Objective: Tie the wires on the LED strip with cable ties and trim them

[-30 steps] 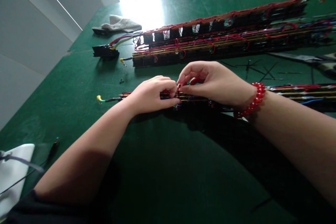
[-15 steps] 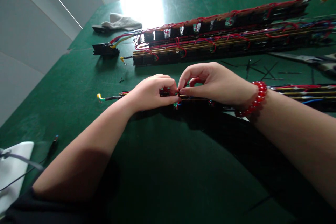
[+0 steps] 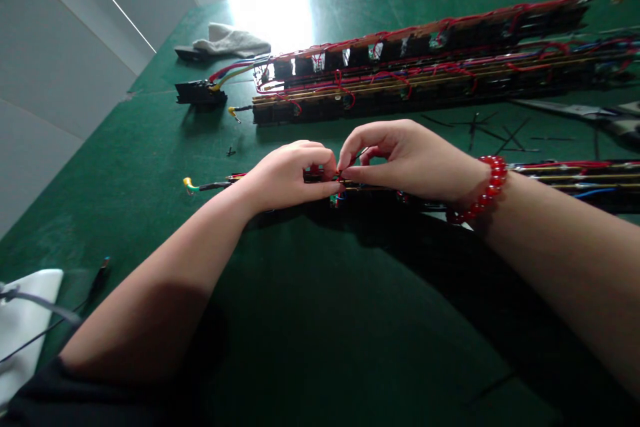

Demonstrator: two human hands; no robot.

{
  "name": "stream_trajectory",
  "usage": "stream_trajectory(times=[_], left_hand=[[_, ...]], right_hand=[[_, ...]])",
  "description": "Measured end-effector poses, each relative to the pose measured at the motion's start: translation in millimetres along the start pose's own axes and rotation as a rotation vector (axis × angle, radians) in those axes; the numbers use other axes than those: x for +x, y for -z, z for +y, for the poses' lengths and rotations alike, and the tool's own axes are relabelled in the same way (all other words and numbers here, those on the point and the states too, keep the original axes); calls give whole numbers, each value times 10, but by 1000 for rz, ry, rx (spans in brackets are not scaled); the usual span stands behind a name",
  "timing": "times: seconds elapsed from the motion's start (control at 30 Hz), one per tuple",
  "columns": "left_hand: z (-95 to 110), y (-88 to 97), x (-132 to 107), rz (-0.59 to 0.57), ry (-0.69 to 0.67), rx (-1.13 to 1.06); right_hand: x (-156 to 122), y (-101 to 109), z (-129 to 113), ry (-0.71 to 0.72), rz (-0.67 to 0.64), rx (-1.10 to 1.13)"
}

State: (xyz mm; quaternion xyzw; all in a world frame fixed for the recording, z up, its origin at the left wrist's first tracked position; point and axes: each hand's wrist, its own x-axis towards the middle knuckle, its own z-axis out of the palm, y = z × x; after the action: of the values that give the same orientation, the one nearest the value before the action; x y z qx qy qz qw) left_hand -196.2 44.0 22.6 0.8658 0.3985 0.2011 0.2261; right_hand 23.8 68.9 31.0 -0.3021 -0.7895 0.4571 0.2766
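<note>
A long black wired bar (image 3: 555, 179) with brass rods and red and blue wires lies across the table beneath both hands. My left hand (image 3: 295, 177) is closed over it, thumb along the near side and fingers curled over the far side. Right beside it, my right hand (image 3: 400, 153) pinches at the bar with thumb and forefinger. A thin black strip (image 3: 362, 153), which looks like a cable tie, runs up from that pinch; its lower end is hidden by the fingertips. A yellow-tipped cable (image 3: 210, 186) leaves the bar's left end.
Two similar wired bars (image 3: 425, 87) lie farther back, with a black connector (image 3: 200, 92) at their left. Loose black strips (image 3: 480, 130) and pliers (image 3: 595, 117) are to the right. A grey cloth (image 3: 233, 40) lies at the back; a white object (image 3: 25, 320) sits at lower left.
Almost nothing moves. Both hands keep their places on the bar, and the thin black strip at my right fingers now shows a little more and stands steeper.
</note>
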Motion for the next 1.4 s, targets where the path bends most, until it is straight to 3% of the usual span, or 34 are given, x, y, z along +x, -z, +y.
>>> stream_trajectory(times=[0.53, 1.4], left_hand=[[-10, 7, 2, -2, -3, 11], [-37, -17, 7, 13, -17, 30]], right_hand=[[4, -4, -8, -9, 0, 48], [-8, 12, -6, 81, -60, -106]])
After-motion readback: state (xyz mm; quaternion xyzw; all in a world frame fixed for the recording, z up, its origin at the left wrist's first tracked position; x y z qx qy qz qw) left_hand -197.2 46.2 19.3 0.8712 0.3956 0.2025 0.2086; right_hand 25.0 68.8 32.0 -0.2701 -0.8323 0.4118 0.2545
